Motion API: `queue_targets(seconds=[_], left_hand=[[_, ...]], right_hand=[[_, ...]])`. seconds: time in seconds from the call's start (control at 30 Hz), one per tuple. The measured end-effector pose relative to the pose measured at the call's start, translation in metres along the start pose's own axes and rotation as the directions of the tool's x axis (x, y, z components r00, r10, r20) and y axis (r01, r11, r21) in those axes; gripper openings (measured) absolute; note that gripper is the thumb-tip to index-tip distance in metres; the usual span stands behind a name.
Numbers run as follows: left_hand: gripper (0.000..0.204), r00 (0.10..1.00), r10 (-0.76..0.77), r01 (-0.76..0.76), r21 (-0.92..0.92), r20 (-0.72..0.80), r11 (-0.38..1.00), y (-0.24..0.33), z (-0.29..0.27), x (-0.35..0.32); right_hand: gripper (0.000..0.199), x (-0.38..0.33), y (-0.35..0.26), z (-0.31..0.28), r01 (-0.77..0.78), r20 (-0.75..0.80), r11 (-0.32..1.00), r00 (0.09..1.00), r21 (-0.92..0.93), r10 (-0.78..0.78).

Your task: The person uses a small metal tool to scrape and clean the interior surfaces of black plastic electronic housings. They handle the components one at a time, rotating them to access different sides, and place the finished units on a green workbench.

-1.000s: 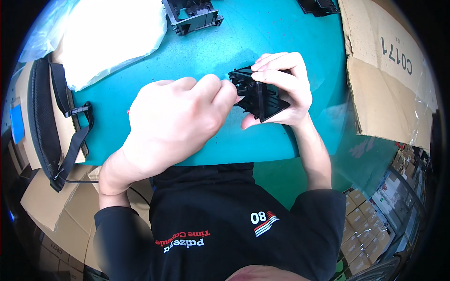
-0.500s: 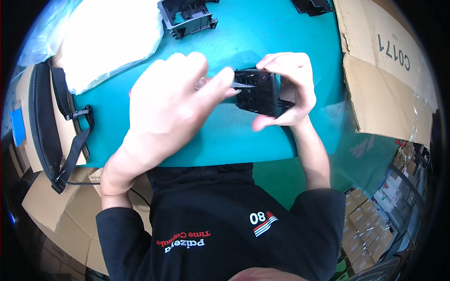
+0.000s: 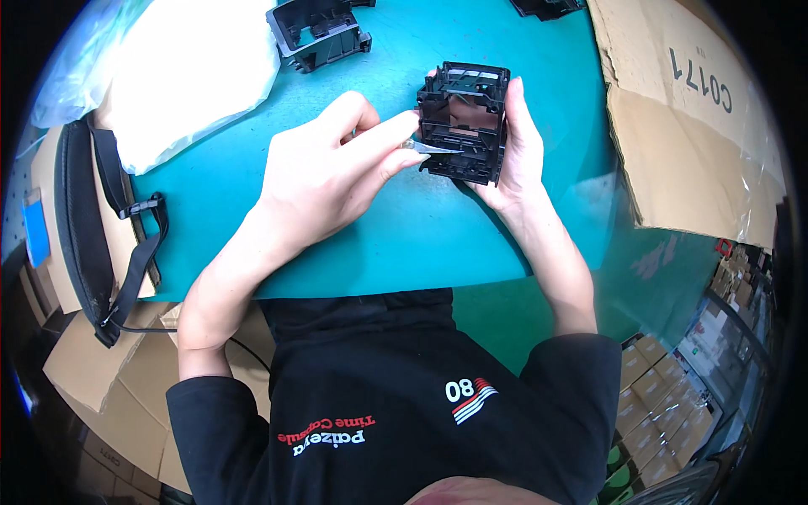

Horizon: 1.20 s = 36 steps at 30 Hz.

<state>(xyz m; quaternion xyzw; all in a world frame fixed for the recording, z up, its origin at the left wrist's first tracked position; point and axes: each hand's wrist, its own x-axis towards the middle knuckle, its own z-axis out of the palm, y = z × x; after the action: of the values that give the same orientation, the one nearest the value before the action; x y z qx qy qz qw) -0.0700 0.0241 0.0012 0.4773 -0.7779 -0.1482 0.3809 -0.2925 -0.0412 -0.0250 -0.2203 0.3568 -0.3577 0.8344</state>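
Over the table, my right hand (image 3: 523, 160) grips a black plastic housing (image 3: 483, 172) by its right side, some fingers hidden behind it. The housing is boxy, with openings, ribs and slots turned up to view. My left hand (image 3: 324, 164) is closed on a tool with a slim pointed metal blade (image 3: 438, 150); its handle is mostly hidden in the fingers. The blade's tip lies over the lower slotted part of the housing. I cannot tell if it touches. A similar black plastic housing (image 3: 337, 44) rests farther back on the table.
The green table (image 3: 387, 244) lies under my hands. White plastic sheeting (image 3: 198, 76) covers its far left. An opened cardboard box (image 3: 673, 160) borders the right side. A black strap with a buckle (image 3: 150, 206) hangs at the left. Another black part (image 3: 549, 8) sits at the far edge.
My right hand has turned the housing so its open, ribbed side shows, and it is slightly higher in view. My left hand has rotated and opened its grip somewhat, the blade still at the housing.
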Motion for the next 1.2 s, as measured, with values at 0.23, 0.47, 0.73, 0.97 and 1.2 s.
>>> queue_targets(seconds=[0.23,0.47,0.73,0.97,1.2], left_hand=[[0.035,1.000,0.007,-0.007,0.006,-0.015,1.000,0.003,0.002,0.001],[0.033,0.999,-0.045,0.046,0.038,-0.028,0.998,0.004,0.003,-0.002],[0.026,0.998,-0.050,0.048,0.078,0.024,0.996,0.014,-0.007,0.005],[0.023,0.998,-0.046,0.043,0.077,0.033,0.996,0.017,-0.009,0.005],[0.023,1.000,-0.011,0.010,0.067,0.021,0.998,0.020,-0.010,0.006]], right_hand=[[0.086,-0.006,-0.001,0.014,-0.035,-0.126,0.997,0.992,-0.062,0.027],[0.086,-0.005,0.001,0.012,-0.036,-0.076,0.998,0.997,-0.060,0.032],[0.058,-0.002,0.004,-0.001,-0.077,0.137,0.978,0.989,0.195,0.051],[0.076,-0.006,0.007,0.007,-0.037,0.020,0.999,0.999,-0.015,0.037],[0.058,-0.004,0.012,-0.005,-0.075,0.263,0.966,0.965,0.248,0.008]])
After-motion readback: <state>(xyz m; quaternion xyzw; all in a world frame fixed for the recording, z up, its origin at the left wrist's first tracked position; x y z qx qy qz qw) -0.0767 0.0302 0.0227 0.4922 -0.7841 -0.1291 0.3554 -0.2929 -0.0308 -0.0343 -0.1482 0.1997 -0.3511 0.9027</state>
